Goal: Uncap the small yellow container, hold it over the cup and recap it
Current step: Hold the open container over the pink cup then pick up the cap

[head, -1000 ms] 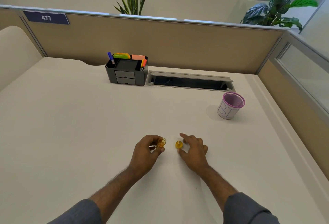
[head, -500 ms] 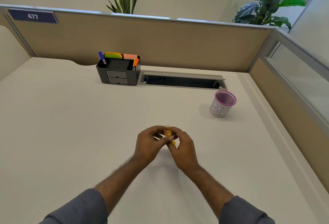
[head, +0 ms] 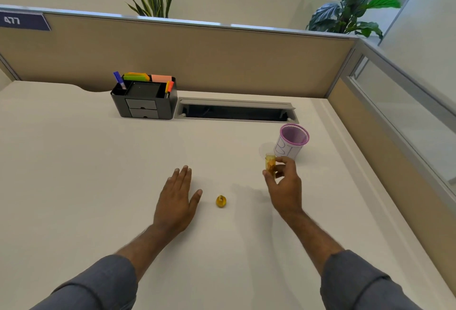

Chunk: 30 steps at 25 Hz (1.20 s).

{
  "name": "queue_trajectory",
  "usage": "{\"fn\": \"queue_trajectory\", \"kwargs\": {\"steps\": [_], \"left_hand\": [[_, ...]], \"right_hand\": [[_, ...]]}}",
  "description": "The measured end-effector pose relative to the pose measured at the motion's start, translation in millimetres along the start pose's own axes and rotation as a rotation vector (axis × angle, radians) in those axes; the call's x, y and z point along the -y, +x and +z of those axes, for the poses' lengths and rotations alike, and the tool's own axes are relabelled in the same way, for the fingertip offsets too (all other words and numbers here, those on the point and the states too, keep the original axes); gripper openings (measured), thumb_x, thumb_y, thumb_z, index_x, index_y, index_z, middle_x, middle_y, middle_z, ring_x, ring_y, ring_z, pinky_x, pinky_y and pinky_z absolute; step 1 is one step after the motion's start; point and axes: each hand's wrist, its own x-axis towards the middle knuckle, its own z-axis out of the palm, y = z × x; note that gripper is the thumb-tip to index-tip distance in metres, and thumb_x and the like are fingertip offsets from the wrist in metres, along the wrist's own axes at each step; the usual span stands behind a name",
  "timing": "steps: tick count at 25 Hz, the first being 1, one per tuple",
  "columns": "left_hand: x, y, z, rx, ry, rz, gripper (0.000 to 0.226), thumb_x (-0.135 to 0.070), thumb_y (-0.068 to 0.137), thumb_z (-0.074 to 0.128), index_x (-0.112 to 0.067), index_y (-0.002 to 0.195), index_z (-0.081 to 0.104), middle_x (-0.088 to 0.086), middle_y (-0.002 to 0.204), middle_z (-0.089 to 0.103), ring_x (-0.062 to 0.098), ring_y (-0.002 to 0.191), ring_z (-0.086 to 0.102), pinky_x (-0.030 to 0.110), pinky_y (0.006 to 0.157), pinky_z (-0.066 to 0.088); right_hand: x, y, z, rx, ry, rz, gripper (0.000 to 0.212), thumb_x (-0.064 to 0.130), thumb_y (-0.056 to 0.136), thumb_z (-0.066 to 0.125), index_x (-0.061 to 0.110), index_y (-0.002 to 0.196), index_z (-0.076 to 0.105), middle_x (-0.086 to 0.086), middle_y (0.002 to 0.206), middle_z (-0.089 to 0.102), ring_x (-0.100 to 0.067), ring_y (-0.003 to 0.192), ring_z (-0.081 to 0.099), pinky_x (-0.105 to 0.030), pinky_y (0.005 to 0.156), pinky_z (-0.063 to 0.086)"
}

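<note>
My right hand (head: 285, 187) grips the small yellow container (head: 270, 165), upright and uncapped, between thumb and fingers. It hangs above the desk just left of and nearer than the cup (head: 292, 140), a pink mesh cup with a white paper label. The yellow cap (head: 221, 201) lies by itself on the white desk (head: 74, 174) between my hands. My left hand (head: 178, 198) rests flat on the desk, fingers stretched out, holding nothing, a short way left of the cap.
A black desk organiser (head: 145, 98) with pens and sticky notes stands at the back. A grey cable tray opening (head: 235, 111) runs beside it. Beige partition walls (head: 197, 58) close the back and right sides. Plants stand behind.
The container has passed from my left hand to my right, which has carried it right toward the cup. The cap now lies on the desk. My left hand has flattened out.
</note>
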Motion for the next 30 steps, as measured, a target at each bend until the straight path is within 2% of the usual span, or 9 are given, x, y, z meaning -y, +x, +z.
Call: {"fn": "queue_trajectory", "kwargs": {"steps": [4, 9, 13, 16, 20, 25, 30], "left_hand": [[0.5, 0.5, 13.4, 0.062, 0.040, 0.000, 0.070, -0.054, 0.097, 0.018, -0.017, 0.154, 0.003, -0.004, 0.165, 0.001, 0.009, 0.150, -0.007, 0.029, 0.122, -0.002], [1.6, 1.0, 19.5, 0.107, 0.080, -0.005, 0.070, -0.053, 0.098, 0.020, -0.018, 0.154, -0.001, -0.004, 0.165, -0.003, 0.008, 0.150, -0.009, 0.028, 0.121, -0.005], [4.2, 0.7, 20.5, 0.135, 0.129, 0.016, 0.072, -0.057, 0.097, 0.016, -0.017, 0.153, -0.004, -0.005, 0.164, -0.005, 0.007, 0.149, -0.011, 0.028, 0.121, -0.007], [4.0, 1.2, 21.6, 0.136, 0.132, 0.017, 0.077, -0.062, 0.092, 0.008, -0.016, 0.153, -0.002, -0.005, 0.163, -0.005, 0.008, 0.149, -0.010, 0.029, 0.121, -0.005], [4.7, 1.3, 22.9, 0.145, 0.146, 0.022, 0.079, -0.064, 0.089, 0.003, -0.016, 0.152, -0.006, -0.005, 0.163, -0.008, 0.008, 0.148, -0.012, 0.030, 0.121, -0.006], [5.0, 1.6, 24.2, 0.140, 0.166, 0.016, 0.074, -0.061, 0.093, 0.006, -0.018, 0.151, -0.011, -0.005, 0.163, -0.010, 0.007, 0.148, -0.014, 0.029, 0.121, -0.008], [4.8, 1.4, 23.5, 0.134, 0.162, 0.016, 0.072, -0.058, 0.096, 0.012, -0.018, 0.152, -0.009, -0.005, 0.164, -0.009, 0.008, 0.148, -0.014, 0.029, 0.121, -0.008]], "right_hand": [[-8.8, 37.9, -23.5, -0.093, -0.068, 0.003, 0.032, 0.011, 0.083, 0.071, 0.012, 0.111, 0.056, -0.007, 0.088, 0.067, -0.027, 0.075, 0.063, -0.037, 0.068, 0.053], [-18.2, 82.3, -43.0, -0.144, -0.178, -0.010, 0.030, 0.019, 0.089, 0.066, 0.011, 0.117, 0.060, -0.015, 0.101, 0.071, -0.031, 0.087, 0.066, -0.022, 0.064, 0.047], [-22.3, 104.6, -50.8, -0.122, -0.267, -0.048, 0.030, 0.025, 0.093, 0.062, 0.011, 0.119, 0.065, -0.012, 0.108, 0.073, -0.030, 0.092, 0.066, -0.028, 0.072, 0.051], [-22.6, 116.9, -53.9, -0.099, -0.347, -0.061, 0.032, 0.023, 0.095, 0.058, 0.010, 0.124, 0.064, -0.015, 0.111, 0.072, -0.031, 0.096, 0.065, -0.028, 0.076, 0.047], [-22.4, 130.5, -57.6, -0.039, -0.469, -0.046, 0.034, 0.018, 0.096, 0.055, 0.009, 0.128, 0.060, -0.020, 0.110, 0.067, -0.035, 0.099, 0.062, -0.034, 0.079, 0.048], [-17.8, 140.5, -58.1, -0.010, -0.541, -0.025, 0.033, 0.011, 0.096, 0.053, 0.008, 0.128, 0.061, -0.022, 0.109, 0.063, -0.037, 0.098, 0.060, -0.045, 0.084, 0.053], [-15.3, 145.7, -60.0, 0.011, -0.609, -0.018, 0.035, 0.006, 0.095, 0.052, 0.008, 0.129, 0.060, -0.022, 0.114, 0.061, -0.038, 0.103, 0.058, -0.044, 0.086, 0.052]]}}
